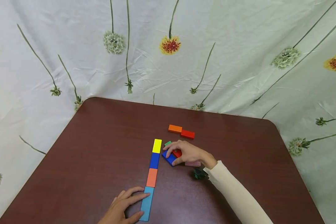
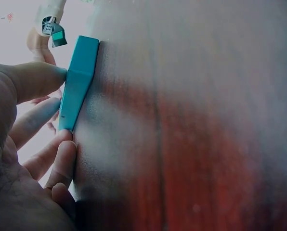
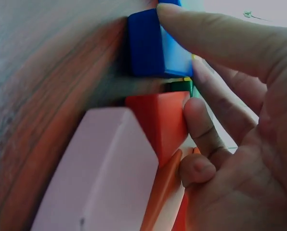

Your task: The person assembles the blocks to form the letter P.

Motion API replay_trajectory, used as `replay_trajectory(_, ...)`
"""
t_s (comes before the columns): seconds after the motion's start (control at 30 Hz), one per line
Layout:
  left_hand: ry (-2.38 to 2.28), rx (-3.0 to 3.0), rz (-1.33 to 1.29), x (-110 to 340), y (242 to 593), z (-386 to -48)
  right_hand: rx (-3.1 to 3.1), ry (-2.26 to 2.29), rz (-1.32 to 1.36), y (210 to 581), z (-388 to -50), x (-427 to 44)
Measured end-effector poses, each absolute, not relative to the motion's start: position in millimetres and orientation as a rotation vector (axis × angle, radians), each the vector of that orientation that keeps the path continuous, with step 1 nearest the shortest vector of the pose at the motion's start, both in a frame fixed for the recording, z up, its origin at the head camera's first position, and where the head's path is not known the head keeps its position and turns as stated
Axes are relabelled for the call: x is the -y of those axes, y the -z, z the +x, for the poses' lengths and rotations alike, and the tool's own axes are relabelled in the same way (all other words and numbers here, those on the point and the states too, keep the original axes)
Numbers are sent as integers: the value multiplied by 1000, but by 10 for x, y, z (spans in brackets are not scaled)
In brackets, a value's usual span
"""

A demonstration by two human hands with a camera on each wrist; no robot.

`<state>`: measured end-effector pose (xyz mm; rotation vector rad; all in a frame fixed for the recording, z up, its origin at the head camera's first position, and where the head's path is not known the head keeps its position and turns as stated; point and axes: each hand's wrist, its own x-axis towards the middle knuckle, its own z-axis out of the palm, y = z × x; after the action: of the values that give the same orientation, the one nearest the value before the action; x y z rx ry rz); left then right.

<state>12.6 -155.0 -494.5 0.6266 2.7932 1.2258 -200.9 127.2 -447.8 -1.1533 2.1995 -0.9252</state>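
We have four blocks [image 1: 151, 177] aligned lower-centre, left hand [image 1: 121, 207] resting loose-fingered there; mid-frame, right hand [image 1: 189, 152] pinches blue block [image 1: 168, 157], other blocks [image 1: 188, 134] unaligned.

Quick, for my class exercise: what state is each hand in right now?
Left hand: open, touching the light blue block.
Right hand: closed, pinching a dark blue block.

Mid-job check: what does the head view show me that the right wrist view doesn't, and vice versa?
Head only: the left hand, fingertips touching the light-blue block, and the coral block at that block's far end.

Right wrist only: the palm side of the right hand, and a small dark mark on the pale pink block.

Both: the right hand, the blue block it pinches, a red block nearby, and the pale pink block.
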Motion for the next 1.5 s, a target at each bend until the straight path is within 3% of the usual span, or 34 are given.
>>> replay_trajectory(0.5,-1222,-2781,603,1559,4936,124,-2282,805,-1195,4522,-1983,-1277)
replay_trajectory(0.9,-1193,-2722,578,1585,4926,109,-2245,992,-1175,4490,-2045,-1251)
replay_trajectory(1.27,-1242,-2787,626,1570,4940,137,-2514,1089,-1038,4394,-2282,-996)
replay_trajectory(1.5,-1249,-2803,662,1562,4955,128,-2656,1073,-783,4389,-2411,-763)
